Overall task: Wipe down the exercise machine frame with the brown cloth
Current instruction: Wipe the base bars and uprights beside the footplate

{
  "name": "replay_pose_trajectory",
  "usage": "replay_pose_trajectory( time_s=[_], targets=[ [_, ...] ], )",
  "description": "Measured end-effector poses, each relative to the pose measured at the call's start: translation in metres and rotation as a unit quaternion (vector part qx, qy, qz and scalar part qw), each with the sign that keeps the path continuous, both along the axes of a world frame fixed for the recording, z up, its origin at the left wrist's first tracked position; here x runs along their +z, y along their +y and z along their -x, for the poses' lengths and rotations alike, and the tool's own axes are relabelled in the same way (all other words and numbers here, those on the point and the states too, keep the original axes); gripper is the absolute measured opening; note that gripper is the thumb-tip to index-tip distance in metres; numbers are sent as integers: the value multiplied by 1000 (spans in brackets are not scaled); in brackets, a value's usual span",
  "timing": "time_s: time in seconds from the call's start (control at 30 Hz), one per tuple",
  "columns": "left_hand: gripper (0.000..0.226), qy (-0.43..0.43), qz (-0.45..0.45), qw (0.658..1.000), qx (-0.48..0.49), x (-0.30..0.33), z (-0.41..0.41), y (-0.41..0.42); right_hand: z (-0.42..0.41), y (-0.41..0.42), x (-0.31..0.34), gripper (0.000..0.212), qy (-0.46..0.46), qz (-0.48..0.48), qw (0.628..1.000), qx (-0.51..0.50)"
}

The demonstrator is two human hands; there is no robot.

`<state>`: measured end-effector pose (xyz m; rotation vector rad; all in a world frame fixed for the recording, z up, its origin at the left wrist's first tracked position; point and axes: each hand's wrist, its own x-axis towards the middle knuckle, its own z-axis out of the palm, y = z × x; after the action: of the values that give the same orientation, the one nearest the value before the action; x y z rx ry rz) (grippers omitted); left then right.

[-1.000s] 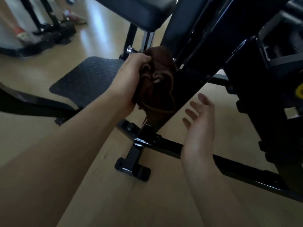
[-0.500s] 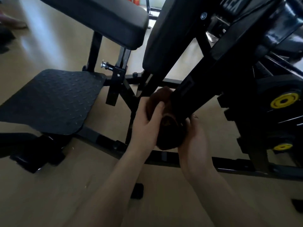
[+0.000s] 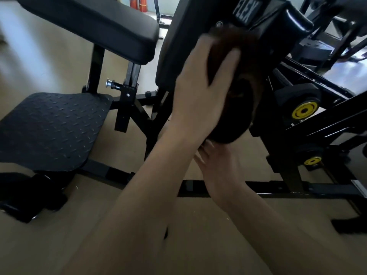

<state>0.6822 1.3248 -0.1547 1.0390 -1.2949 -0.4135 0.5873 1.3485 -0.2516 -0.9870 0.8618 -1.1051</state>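
Note:
The brown cloth point(image 3: 235, 41) is bunched against the slanted black beam of the exercise machine frame point(image 3: 276, 26), just below a "FLEX" label. Its lower end hangs dark and blurred. My left hand point(image 3: 198, 90) grips the cloth from the left, thumb and fingers wrapped over it. My right hand point(image 3: 220, 171) is lower, under the cloth's hanging end. Its fingers are loosely bent and partly hidden behind my left wrist.
A black padded seat point(image 3: 89, 22) is at the upper left, with a textured footplate point(image 3: 49, 126) below it and a silver adjustment pin point(image 3: 110, 84) between them. Weight plates with yellow hubs point(image 3: 303, 111) sit at the right. The frame's base bar point(image 3: 288, 188) crosses the tan floor.
My left hand has slid the cloth up the slanted beam from its lower part to near the label. My right hand has come off the cloth and stayed low.

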Motion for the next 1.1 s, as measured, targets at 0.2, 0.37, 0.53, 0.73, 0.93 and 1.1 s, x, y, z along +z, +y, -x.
replay_pose_trajectory(
  time_s=[0.2, 0.37, 0.53, 0.73, 0.93, 1.1],
  targets=[
    [15, 83, -30, 996, 32, -32, -3, -14, 7, -6, -11, 33, -26, -19, 999, 12],
    [16, 135, -208, 961, 121, -188, -45, 25, 3, -2, -31, 42, -19, 22, 999, 36],
    [11, 128, -315, 920, 196, -289, -69, 60, -3, 7, -72, 58, 57, 44, 996, 47],
    [14, 104, -359, 909, 187, -301, -83, 58, -12, 24, -114, 59, 185, -25, 977, 107],
    [21, 19, -369, 916, 158, -300, -97, 52, -30, 24, -135, 73, 379, 27, 911, 160],
    [19, -113, -392, 901, 149, -308, -111, 61, -24, 1, -141, 68, 574, 137, 771, 241]
  ],
)
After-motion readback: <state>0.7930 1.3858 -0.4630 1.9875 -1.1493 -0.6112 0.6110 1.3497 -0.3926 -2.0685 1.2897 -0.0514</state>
